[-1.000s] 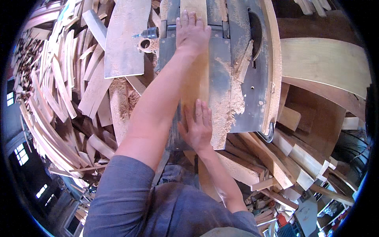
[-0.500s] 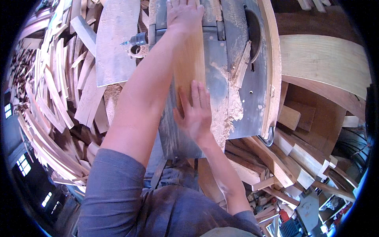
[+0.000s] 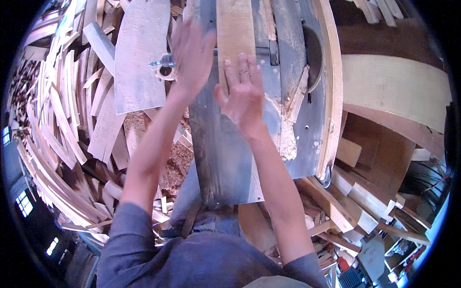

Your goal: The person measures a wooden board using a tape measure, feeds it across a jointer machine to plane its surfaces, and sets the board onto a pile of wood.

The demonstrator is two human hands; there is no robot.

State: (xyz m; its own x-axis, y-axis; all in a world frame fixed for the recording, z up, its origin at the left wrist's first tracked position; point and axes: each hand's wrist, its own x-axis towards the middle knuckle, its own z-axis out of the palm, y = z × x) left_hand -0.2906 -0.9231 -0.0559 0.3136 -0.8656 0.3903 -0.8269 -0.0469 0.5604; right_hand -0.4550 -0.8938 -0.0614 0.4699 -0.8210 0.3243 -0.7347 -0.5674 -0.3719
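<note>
A long, pale wooden board lies flat along the metal table of a woodworking machine, its far end running out past the top of the view. My right hand presses flat on its near end, fingers stretched forward along the wood. Off the board to the left, my left hand is raised with its fingers extended, somewhat smeared by motion, and nothing shows in it. Just beside that hand a dark cylindrical fitting with a bluish tip sticks out from the machine's side.
A splintered offcut and sawdust lie on the table's right part, next to a wooden rail. Scrap strips heap up on the left around a pale panel. Wide boards and timber pieces are at the right.
The board and my right hand have moved forward along the table. My left hand has come off the board, back and to the left.
</note>
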